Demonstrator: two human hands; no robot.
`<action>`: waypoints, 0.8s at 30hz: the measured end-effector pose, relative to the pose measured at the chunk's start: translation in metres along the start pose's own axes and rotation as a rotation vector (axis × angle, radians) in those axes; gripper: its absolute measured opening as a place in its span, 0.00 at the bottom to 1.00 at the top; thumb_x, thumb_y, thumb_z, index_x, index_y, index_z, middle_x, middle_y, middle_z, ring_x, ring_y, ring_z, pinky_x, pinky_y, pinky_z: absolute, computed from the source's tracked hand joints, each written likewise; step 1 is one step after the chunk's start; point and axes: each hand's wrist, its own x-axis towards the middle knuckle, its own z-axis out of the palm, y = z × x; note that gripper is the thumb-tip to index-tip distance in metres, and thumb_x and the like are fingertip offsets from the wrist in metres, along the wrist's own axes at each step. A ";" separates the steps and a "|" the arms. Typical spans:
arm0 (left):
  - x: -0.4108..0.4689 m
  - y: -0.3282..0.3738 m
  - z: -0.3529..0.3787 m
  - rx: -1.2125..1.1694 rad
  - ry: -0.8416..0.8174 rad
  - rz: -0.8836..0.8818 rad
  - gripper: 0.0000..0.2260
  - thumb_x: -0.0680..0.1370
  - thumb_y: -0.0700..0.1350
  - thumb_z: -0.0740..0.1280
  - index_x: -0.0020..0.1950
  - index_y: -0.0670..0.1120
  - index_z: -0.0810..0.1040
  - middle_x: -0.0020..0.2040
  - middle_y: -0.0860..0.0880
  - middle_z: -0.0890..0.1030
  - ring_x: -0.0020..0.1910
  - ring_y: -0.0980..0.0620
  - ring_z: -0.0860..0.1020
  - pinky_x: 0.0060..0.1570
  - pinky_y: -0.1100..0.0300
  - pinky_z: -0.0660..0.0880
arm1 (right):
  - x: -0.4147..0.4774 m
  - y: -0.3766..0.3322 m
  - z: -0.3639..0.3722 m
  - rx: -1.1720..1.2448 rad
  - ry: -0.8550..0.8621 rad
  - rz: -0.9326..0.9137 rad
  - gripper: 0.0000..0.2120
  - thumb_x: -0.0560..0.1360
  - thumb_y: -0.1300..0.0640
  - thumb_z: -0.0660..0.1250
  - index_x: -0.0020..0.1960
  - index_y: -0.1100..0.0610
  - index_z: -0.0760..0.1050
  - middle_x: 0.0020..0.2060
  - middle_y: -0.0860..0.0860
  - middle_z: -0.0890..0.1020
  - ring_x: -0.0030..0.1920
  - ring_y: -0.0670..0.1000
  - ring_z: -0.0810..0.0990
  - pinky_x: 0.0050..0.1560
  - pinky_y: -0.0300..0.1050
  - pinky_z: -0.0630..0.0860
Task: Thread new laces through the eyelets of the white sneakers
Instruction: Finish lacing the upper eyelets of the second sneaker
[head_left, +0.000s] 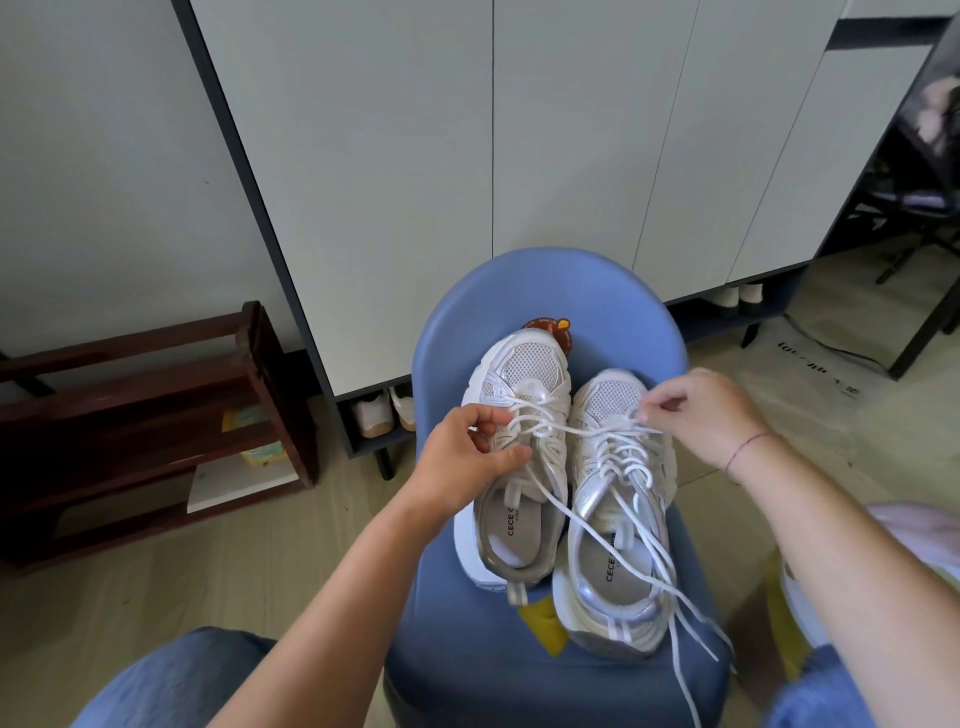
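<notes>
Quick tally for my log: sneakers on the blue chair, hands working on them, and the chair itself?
Sneakers: 2 (left sneaker, right sneaker)
Hands: 2 (left hand, right hand, each pinching the lace)
Chair: 1
Total: 5

A blue rounded plastic chair (550, 291) stands on a pale wood-pattern floor (260, 561). Its backrest bears a round brown sticker (558, 332), and its seat a yellow patch (543, 623), perhaps a tag. Behind it rises a tall white panelled cabinet (415, 182) with a dark frame. Pale shoes (384, 413) sit in the cabinet's open bottom shelf. A dark brown wooden rack (156, 415) stands at the left by the wall.
</notes>
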 end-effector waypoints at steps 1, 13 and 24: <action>0.000 0.000 0.000 0.003 0.000 -0.002 0.16 0.69 0.44 0.77 0.54 0.51 0.78 0.45 0.52 0.72 0.39 0.57 0.70 0.36 0.75 0.70 | -0.001 -0.007 0.008 0.018 0.025 -0.064 0.04 0.71 0.55 0.72 0.45 0.51 0.83 0.45 0.49 0.76 0.48 0.51 0.76 0.52 0.45 0.71; 0.001 -0.002 -0.002 -0.030 -0.001 -0.011 0.14 0.69 0.43 0.77 0.51 0.50 0.78 0.45 0.51 0.73 0.38 0.56 0.70 0.36 0.72 0.72 | -0.008 -0.036 0.051 -0.020 -0.043 -0.346 0.08 0.70 0.52 0.73 0.35 0.49 0.75 0.34 0.44 0.75 0.36 0.42 0.71 0.44 0.43 0.68; 0.003 -0.003 -0.001 -0.041 -0.020 0.003 0.12 0.71 0.40 0.74 0.52 0.50 0.79 0.45 0.53 0.73 0.37 0.57 0.70 0.39 0.70 0.72 | 0.002 -0.002 -0.004 0.041 -0.059 -0.167 0.07 0.69 0.56 0.74 0.33 0.50 0.79 0.33 0.46 0.81 0.38 0.52 0.78 0.43 0.45 0.75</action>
